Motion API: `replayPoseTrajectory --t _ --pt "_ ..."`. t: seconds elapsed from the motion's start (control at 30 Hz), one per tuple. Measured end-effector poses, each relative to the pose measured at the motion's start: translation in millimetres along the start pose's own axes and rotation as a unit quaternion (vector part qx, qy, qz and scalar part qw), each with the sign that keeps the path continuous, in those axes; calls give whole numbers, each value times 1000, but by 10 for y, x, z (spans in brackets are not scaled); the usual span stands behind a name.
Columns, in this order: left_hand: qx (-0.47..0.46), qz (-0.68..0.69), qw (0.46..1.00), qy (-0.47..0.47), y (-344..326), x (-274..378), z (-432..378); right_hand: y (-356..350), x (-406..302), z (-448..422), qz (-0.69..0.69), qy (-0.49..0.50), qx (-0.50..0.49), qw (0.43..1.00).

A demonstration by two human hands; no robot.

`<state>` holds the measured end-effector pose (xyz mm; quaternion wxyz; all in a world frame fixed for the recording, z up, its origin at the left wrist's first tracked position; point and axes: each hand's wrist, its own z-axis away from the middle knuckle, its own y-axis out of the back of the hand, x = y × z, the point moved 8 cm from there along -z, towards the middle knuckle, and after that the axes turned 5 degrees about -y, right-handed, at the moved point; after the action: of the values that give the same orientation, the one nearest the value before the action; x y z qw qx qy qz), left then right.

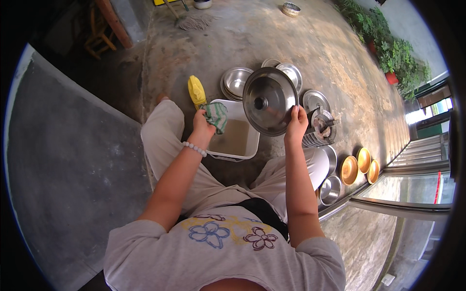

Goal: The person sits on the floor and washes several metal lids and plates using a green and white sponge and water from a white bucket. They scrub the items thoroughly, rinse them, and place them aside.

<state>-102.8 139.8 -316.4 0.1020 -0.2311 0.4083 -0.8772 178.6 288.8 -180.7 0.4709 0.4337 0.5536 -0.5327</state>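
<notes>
My left hand (204,125) grips a green-and-white striped cloth (217,115) above the left side of a white plastic basin (253,145). Murky water (233,140) lies in the basin. With my right hand (296,123) I hold a round metal pot lid (275,91) by its rim, tilted so that its black knob (260,103) faces me. The lid hangs over the basin's right edge, apart from the cloth. Just beyond the basin's far left corner stands a yellow bottle (197,91).
Stacked metal bowls (238,80), metal plates (291,74) and another lid (316,100) lie beyond the basin. A burner-like metal stand (322,127) is at right, near wooden bowls (349,170) and a metal bowl (330,190). A mop head (196,22) rests farther off.
</notes>
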Motion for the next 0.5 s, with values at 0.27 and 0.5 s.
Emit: replayPoseTrajectory --t 0.27,0.5 --pt "-7 -24 999 31 -32 -364 -125 -274 445 332 79 -9 -39 996" --pt "-21 -21 997 77 30 -478 -120 -478 450 460 96 -20 -65 993"
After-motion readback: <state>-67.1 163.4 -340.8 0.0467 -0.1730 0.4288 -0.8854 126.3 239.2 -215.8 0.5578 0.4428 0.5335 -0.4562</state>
